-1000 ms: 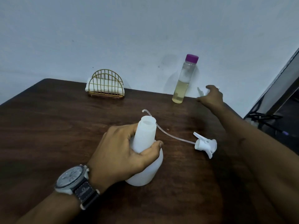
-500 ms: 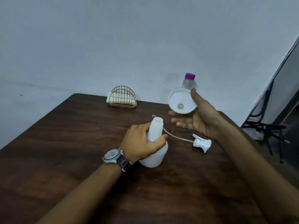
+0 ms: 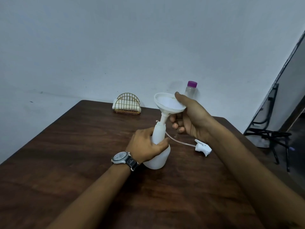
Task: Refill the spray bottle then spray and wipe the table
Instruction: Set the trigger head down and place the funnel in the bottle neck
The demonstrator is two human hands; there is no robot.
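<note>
Head view: my left hand (image 3: 145, 146) gripped the spray bottle (image 3: 158, 157) upright mid-table (image 3: 82, 162), steadying its neck. Right hand (image 3: 193, 119) pinched funnel (image 3: 166, 103) rim, spout at neck, for spill-free pour. Trigger head (image 3: 202, 147) lay at bottle's 3 o'clock; purple-capped refill bottle (image 3: 191, 90) at 1 o'clock.

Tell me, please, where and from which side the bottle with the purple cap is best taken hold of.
Probably the bottle is best taken round its clear body just under the purple cap, coming from the front right. It stands upright with the wall behind it, and the funnel covers its front left; its lower part is hidden.
</note>
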